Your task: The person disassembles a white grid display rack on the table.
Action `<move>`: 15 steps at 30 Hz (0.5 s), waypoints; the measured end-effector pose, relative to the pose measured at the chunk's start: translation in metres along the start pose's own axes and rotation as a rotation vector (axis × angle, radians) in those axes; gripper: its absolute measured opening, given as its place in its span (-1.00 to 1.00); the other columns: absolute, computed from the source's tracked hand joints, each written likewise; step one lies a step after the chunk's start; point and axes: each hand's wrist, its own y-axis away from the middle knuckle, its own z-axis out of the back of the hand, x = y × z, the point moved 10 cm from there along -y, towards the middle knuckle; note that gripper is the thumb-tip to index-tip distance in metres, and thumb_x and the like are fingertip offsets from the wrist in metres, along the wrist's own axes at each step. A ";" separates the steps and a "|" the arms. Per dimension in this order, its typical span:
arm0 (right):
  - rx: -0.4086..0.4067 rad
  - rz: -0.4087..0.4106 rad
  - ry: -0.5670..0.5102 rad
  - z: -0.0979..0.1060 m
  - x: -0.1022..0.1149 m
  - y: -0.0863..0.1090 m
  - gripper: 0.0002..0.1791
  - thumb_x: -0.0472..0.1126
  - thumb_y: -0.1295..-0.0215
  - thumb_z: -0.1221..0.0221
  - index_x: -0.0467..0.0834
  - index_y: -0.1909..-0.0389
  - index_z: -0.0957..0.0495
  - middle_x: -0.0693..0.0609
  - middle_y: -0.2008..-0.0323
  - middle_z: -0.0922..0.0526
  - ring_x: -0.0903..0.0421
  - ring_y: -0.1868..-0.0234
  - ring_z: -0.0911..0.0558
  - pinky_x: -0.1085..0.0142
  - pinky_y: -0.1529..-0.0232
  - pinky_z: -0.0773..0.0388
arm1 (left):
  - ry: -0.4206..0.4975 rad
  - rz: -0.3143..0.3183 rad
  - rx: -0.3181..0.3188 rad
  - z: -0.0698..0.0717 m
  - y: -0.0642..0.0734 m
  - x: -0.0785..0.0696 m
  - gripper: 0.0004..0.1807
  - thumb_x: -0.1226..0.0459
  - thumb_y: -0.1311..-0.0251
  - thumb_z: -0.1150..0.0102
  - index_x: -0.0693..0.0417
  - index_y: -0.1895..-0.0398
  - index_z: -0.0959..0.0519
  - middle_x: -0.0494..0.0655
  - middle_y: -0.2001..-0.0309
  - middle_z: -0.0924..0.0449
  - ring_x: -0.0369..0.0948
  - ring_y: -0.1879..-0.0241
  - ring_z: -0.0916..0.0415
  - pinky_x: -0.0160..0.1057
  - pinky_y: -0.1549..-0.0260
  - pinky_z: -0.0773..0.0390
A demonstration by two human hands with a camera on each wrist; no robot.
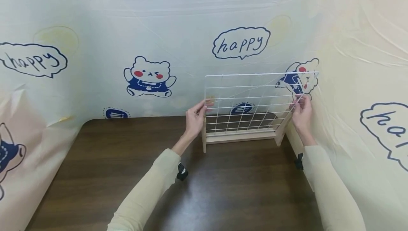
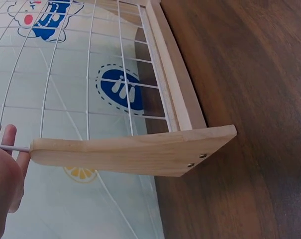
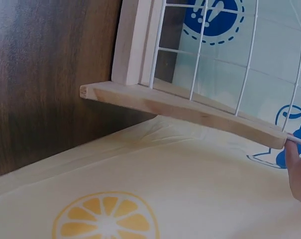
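Note:
A white wire grid (image 1: 261,74) stands upright in a pale wooden frame (image 1: 240,138) at the back right of the table. My left hand (image 1: 194,120) pinches the grid's left side wire between thumb and fingers. In the left wrist view, that hand (image 2: 5,181) is just past the end of a wooden side piece (image 2: 125,155) with two screws. On the opposite edge, my right hand (image 1: 302,116) pinches the right side wire. The right wrist view has this hand (image 3: 299,172) partly cut off, beside the tip of the other side piece (image 3: 185,114).
The frame rests on a dark brown wooden table (image 1: 127,174). Behind it hangs a pale cloth (image 1: 191,39) printed with bears and "happy" bubbles. On the right, a cream cloth wall (image 1: 344,82) comes close to the frame and my right hand.

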 end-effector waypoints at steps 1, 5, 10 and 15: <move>0.000 -0.002 -0.006 0.000 0.000 -0.001 -0.67 -0.63 -0.33 0.21 -0.52 -0.08 -0.30 -0.38 0.20 -0.44 -0.08 0.29 -0.57 0.41 0.30 -0.60 | 0.004 -0.007 0.003 -0.001 -0.001 -0.001 -0.68 0.61 -0.31 0.05 0.42 -0.09 -0.52 0.34 0.09 -0.61 0.16 0.20 -0.64 -0.26 0.17 -0.63; -0.010 -0.023 -0.046 0.001 -0.001 -0.001 -0.67 -0.63 -0.34 0.22 -0.53 -0.09 -0.27 -0.34 0.22 -0.42 0.12 0.34 -0.57 0.40 0.26 -0.63 | -0.020 -0.005 0.015 -0.002 -0.002 -0.003 -0.70 0.57 -0.33 0.05 0.41 -0.08 -0.53 0.28 0.09 -0.63 0.14 0.22 -0.65 -0.33 0.37 -0.62; -0.031 -0.020 -0.080 0.002 0.002 -0.002 -0.70 -0.61 -0.36 0.20 -0.45 -0.05 -0.34 -0.40 0.22 -0.47 0.11 0.38 -0.60 0.45 0.35 -0.62 | -0.077 0.024 0.042 -0.002 -0.006 -0.003 -0.68 0.50 -0.38 0.06 0.33 -0.13 -0.53 0.22 0.09 -0.65 0.07 0.24 -0.66 -0.44 0.71 -0.29; -0.035 -0.007 -0.049 0.002 0.008 -0.007 -0.68 -0.59 -0.37 0.18 -0.45 -0.09 -0.34 -0.52 0.15 -0.51 0.02 0.35 -0.63 0.46 0.32 -0.61 | -0.067 0.012 0.044 -0.001 -0.012 -0.009 -0.68 0.55 -0.36 0.07 0.36 -0.12 -0.52 0.26 0.10 -0.65 0.16 0.26 -0.64 -0.45 0.74 -0.25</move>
